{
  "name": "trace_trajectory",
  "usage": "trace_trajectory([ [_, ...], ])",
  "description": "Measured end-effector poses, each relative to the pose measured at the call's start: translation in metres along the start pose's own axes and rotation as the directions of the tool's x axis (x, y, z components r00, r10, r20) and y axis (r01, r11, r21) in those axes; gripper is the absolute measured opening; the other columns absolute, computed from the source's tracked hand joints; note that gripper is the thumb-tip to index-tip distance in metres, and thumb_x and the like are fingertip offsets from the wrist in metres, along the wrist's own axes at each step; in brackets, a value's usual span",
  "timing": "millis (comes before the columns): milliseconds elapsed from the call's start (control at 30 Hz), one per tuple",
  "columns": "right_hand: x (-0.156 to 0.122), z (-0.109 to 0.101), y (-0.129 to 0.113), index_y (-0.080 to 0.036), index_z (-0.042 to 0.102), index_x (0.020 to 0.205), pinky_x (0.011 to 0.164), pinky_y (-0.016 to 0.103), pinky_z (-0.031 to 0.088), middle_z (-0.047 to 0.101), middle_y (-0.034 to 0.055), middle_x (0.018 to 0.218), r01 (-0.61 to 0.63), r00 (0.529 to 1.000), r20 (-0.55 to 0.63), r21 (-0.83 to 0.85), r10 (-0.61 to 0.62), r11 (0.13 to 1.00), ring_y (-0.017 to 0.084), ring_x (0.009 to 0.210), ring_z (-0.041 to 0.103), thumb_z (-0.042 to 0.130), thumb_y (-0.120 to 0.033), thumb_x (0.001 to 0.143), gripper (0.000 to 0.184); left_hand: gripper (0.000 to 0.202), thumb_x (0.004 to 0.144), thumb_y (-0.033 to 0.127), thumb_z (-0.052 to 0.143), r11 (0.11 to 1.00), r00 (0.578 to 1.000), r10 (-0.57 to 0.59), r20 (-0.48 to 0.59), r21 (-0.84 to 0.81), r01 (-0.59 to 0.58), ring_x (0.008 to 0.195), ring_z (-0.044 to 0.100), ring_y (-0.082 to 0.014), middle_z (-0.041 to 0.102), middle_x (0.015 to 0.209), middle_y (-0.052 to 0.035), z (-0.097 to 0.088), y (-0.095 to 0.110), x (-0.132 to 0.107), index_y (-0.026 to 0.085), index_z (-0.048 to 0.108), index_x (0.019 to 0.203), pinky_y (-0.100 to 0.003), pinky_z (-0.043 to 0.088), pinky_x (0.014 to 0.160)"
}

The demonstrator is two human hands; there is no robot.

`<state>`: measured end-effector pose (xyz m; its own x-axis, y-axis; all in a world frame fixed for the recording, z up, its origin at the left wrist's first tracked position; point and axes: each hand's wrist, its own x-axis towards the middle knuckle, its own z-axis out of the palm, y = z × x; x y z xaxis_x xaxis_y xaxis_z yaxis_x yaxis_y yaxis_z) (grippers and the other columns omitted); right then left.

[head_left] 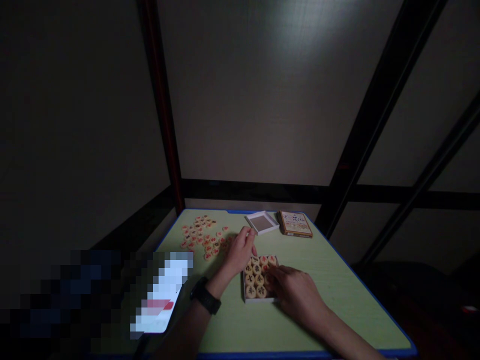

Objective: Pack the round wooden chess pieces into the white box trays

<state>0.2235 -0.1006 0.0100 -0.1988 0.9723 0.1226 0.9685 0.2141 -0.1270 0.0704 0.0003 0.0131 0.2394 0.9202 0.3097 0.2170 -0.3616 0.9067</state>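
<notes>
A shallow white-edged box [261,300] lies on the table with round wooden Chinese chess pieces [250,279] set in rows inside, black characters on the left and red ones at the upper right. Over the box's right side is my right hand [300,295], its fingers closed around a Chinese chess piece that they partly cover. My left hand [240,250], with a black watch on the wrist, hovers by the box's upper left corner. Its fingers are drawn together, and whatever may be in them is hidden. Loose pieces [208,255] spread out left of that hand.
Behind the box sit an empty white tray-like lid [263,232] and a printed carton [295,224]. A lit phone-like screen [165,290], partly pixelated, stands at the left. The green table [318,325] has a blue rim, with dark-framed wall panels beyond.
</notes>
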Motion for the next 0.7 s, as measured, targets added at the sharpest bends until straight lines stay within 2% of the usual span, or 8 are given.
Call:
trace_trajectory([
  [200, -0.0006, -0.0025, -0.0015, -0.023, 0.064, 0.112, 0.063, 0.027, 0.040, 0.075, 0.0081, 0.095, -0.036, 0.999, 0.021, -0.024, 0.037, 0.999, 0.023, 0.081, 0.070, 0.051, -0.023, 0.086, 0.029, 0.025, 0.092, 0.042, 0.039, 1.000, 1.000, 0.001, -0.014, 0.008, -0.001, 0.052, 0.055, -0.0150, 0.052, 0.046, 0.0066, -0.0024, 0.0061, -0.0018, 0.024, 0.052, 0.082, -0.025, 0.038, 0.063],
  [500, 0.0020, -0.0024, -0.0031, -0.021, 0.063, 0.102, 0.062, 0.026, 0.037, 0.074, 0.0077, 0.093, -0.026, 0.999, 0.023, -0.051, 0.027, 0.998, 0.022, 0.080, 0.069, 0.053, -0.020, 0.081, 0.023, 0.024, 0.093, 0.039, 0.037, 0.999, 1.000, -0.001, 0.020, 0.044, 0.000, 0.049, 0.052, -0.0136, 0.048, 0.046, 0.0074, -0.0004, 0.0057, -0.0024, 0.023, 0.049, 0.080, -0.024, 0.036, 0.059],
  [700, 0.0005, -0.0044, -0.0012, -0.023, 0.063, 0.102, 0.063, 0.027, 0.037, 0.074, 0.0055, 0.094, -0.013, 1.000, 0.016, 0.022, 0.013, 1.000, 0.022, 0.081, 0.069, 0.058, -0.023, 0.080, 0.023, 0.024, 0.092, 0.039, 0.037, 0.999, 1.000, -0.003, 0.024, 0.041, 0.002, 0.049, 0.051, -0.0136, 0.047, 0.047, 0.0072, -0.0013, 0.0082, -0.0038, 0.023, 0.050, 0.080, -0.024, 0.036, 0.058],
])
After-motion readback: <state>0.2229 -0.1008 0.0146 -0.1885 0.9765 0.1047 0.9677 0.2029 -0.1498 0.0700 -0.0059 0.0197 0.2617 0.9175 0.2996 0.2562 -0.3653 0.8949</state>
